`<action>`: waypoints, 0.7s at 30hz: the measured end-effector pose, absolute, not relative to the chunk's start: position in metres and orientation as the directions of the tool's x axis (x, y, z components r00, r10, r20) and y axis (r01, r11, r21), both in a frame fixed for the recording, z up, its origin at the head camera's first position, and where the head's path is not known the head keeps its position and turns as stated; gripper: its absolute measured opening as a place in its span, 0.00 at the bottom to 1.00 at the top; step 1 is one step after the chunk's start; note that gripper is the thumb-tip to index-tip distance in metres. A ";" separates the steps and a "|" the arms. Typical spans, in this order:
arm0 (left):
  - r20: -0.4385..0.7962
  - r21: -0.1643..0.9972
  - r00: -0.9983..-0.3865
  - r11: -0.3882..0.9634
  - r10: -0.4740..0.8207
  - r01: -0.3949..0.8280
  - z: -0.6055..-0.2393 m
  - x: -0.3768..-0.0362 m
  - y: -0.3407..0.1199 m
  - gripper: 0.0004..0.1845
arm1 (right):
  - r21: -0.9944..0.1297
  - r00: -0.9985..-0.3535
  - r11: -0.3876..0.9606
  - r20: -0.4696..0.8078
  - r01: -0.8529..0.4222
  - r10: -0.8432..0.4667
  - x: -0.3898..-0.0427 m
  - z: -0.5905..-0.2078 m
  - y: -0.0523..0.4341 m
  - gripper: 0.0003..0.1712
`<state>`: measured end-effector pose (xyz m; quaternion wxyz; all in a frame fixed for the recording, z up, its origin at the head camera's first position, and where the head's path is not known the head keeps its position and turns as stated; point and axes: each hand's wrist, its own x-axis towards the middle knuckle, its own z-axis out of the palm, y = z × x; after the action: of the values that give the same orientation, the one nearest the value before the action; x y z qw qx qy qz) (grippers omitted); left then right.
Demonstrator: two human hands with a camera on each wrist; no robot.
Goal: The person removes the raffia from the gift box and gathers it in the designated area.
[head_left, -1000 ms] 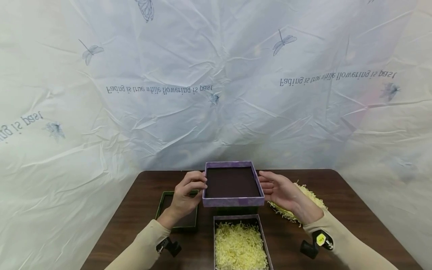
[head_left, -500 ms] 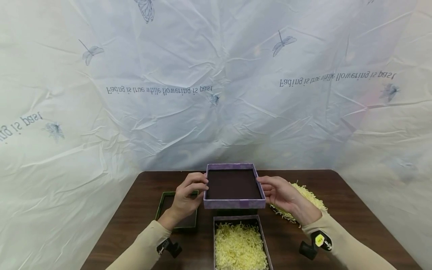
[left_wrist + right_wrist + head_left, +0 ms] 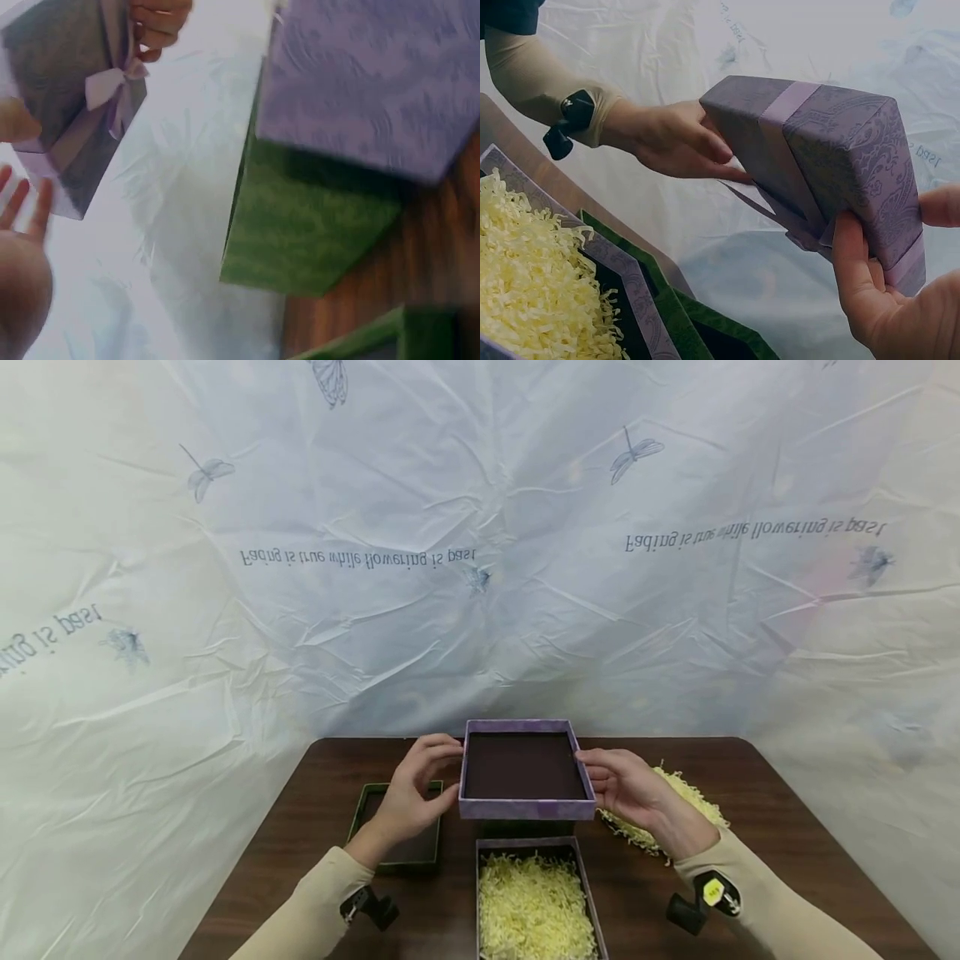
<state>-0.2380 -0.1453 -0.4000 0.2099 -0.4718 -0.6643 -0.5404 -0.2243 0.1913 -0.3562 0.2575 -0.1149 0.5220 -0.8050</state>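
A purple patterned box lid is held up over the table, its dark inside facing me. My right hand pinches its right side, thumb on one face and fingers on the other, as the right wrist view shows. At the left side is my left hand, fingers extended and thumb spread apart from them, fingertips right at the lid's edge. A lilac ribbon with a bow crosses the lid's outer face. Below the lid stands a purple box filled with pale yellow shredded paper.
Behind the purple box is a green box, partly hidden under the lid in the head view. A green lid lies on the brown table to the left. More yellow shredded paper lies at the right, beyond my right hand.
My right hand, just off the lid's right side a second ago, now pinches it. My left fingers have loosened and spread at the left edge. The lid has shifted slightly right.
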 end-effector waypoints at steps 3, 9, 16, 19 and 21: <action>0.595 0.796 -0.712 -0.149 0.374 0.587 -0.398 -0.233 -0.146 0.25 | -0.895 -0.840 -0.336 -0.075 0.295 -0.537 -0.223 -0.357 0.193 0.13; 0.131 0.968 -0.887 -0.252 0.443 0.017 -0.385 -0.227 -0.147 0.27 | -0.901 -0.839 -0.330 -0.064 0.281 -0.540 -0.223 -0.358 0.194 0.14; -0.041 0.930 -0.849 -0.290 0.527 -0.225 -0.375 -0.224 -0.145 0.18 | -0.916 -0.834 -0.301 -0.060 0.264 -0.548 -0.222 -0.359 0.192 0.14; -0.059 0.923 -0.853 -0.297 0.519 -0.245 -0.374 -0.222 -0.144 0.20 | -0.924 -0.838 -0.280 -0.071 0.259 -0.541 -0.222 -0.360 0.190 0.14; -0.071 0.922 -0.858 -0.295 0.508 -0.250 -0.374 -0.222 -0.145 0.23 | -0.926 -0.842 -0.273 -0.080 0.261 -0.534 -0.221 -0.360 0.188 0.15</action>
<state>-0.2216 -0.1447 -0.3738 -0.2382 -0.1185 -0.5438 -0.7959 -0.2212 0.1882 -0.3598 0.2520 -0.1246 0.5479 -0.7879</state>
